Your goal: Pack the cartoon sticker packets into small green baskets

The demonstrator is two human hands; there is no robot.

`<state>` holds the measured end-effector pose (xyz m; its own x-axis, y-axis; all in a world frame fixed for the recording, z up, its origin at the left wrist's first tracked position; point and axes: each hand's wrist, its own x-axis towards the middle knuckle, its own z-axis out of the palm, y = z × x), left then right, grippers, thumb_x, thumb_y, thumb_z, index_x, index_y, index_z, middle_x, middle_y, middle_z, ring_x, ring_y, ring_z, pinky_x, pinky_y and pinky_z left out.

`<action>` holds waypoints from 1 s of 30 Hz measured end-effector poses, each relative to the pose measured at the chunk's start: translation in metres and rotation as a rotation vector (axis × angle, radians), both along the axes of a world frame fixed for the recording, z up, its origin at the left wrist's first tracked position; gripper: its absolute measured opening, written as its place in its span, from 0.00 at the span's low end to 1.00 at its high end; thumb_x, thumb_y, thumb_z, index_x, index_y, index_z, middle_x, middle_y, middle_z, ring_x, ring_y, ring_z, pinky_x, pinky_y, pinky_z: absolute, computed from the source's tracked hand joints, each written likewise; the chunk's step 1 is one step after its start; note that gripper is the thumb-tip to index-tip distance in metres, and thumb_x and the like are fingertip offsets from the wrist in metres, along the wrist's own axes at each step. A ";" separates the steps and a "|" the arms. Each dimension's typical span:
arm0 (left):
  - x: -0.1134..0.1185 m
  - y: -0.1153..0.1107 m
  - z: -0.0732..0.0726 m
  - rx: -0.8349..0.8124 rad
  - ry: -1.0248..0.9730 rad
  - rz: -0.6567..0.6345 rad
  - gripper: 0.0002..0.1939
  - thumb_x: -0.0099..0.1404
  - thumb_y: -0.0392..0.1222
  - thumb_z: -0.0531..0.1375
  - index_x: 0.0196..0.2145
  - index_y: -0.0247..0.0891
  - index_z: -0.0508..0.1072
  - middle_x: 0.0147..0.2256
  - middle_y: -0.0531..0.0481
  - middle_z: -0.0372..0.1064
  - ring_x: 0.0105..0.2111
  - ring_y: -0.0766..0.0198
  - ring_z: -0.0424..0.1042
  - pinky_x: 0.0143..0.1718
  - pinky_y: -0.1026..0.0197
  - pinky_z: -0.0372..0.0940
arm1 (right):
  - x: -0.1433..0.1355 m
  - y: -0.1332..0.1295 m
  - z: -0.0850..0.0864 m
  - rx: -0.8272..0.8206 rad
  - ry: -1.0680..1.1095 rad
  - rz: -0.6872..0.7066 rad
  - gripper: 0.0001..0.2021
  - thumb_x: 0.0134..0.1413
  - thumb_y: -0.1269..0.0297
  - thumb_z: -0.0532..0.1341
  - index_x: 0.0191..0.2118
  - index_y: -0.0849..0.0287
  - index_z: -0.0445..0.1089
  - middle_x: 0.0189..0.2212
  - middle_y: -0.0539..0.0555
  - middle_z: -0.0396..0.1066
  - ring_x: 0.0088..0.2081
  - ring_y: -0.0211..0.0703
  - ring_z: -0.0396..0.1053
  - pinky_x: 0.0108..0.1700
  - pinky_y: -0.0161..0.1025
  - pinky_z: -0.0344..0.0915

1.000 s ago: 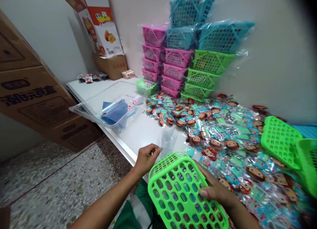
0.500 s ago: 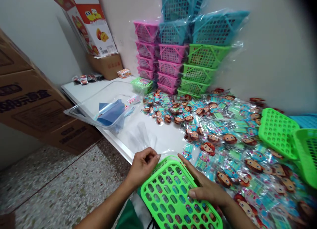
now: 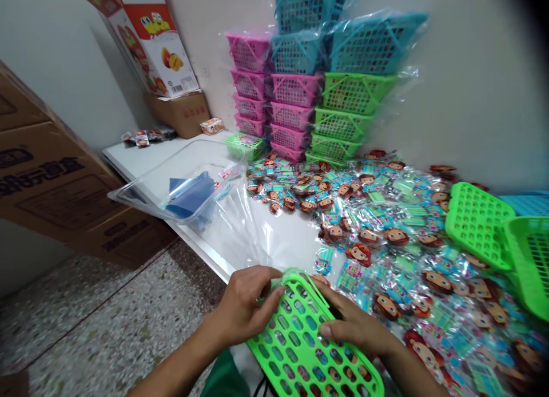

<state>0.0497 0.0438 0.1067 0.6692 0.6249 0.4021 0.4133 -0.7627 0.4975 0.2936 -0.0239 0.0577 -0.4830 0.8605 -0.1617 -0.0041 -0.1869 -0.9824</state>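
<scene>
1. Presently, the right hand (image 3: 354, 326) grasps the green basket (image 3: 305, 340) at its 2 o'clock edge, thumb on the perforated face, fingers around the side; small contents show through the holes.
2. The basket is low in view, at 6 o'clock, tilted; what supports its near end is out of frame.
3. The left hand (image 3: 244, 306) curls at the basket's 11 o'clock corner, thumb and forefinger at the edge; I cannot tell whether they have caught film, rim or both.
4. Clear film (image 3: 245, 219) spreads from about that corner toward 11 o'clock, near the clear bin (image 3: 180, 218).
5. To do this well, I would steady the basket from 2 o'clock and let the left fingertips ease the film along the rim, corner first.
6. A light pinch suits thin film; a hard tug could split it at the corner.
7. Loose packets (image 3: 397, 237) crowd 1 to 3 o'clock, so a raised right wrist would avoid dragging them.
</scene>
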 end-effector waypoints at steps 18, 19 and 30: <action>0.011 -0.036 -0.035 0.416 0.075 0.096 0.20 0.60 0.31 0.57 0.51 0.30 0.64 0.21 0.51 0.65 0.23 0.64 0.61 0.25 0.60 0.55 | -0.007 -0.015 -0.007 -0.056 0.043 -0.172 0.34 0.48 0.55 0.63 0.60 0.54 0.52 0.58 0.56 0.57 0.58 0.56 0.54 0.57 0.51 0.53; 0.008 -0.037 -0.038 0.402 0.062 0.116 0.21 0.59 0.31 0.58 0.51 0.31 0.64 0.22 0.51 0.65 0.24 0.64 0.61 0.25 0.59 0.55 | -0.006 -0.017 -0.008 -0.065 0.053 -0.201 0.34 0.48 0.55 0.62 0.60 0.54 0.52 0.59 0.56 0.56 0.59 0.56 0.52 0.58 0.51 0.53; -0.021 -0.053 -0.082 -0.138 -0.384 0.626 0.36 0.59 0.41 0.61 0.61 0.39 0.51 0.56 0.35 0.57 0.55 0.49 0.60 0.51 0.45 0.62 | -0.008 -0.032 -0.016 -0.173 0.063 -0.400 0.36 0.46 0.51 0.61 0.60 0.51 0.50 0.60 0.57 0.55 0.61 0.58 0.52 0.59 0.54 0.51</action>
<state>0.0284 -0.0097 0.0247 -0.0001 0.9044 0.4267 0.5273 -0.3625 0.7685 0.2855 -0.0555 0.0418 -0.1311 0.9447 -0.3006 -0.1689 -0.3201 -0.9322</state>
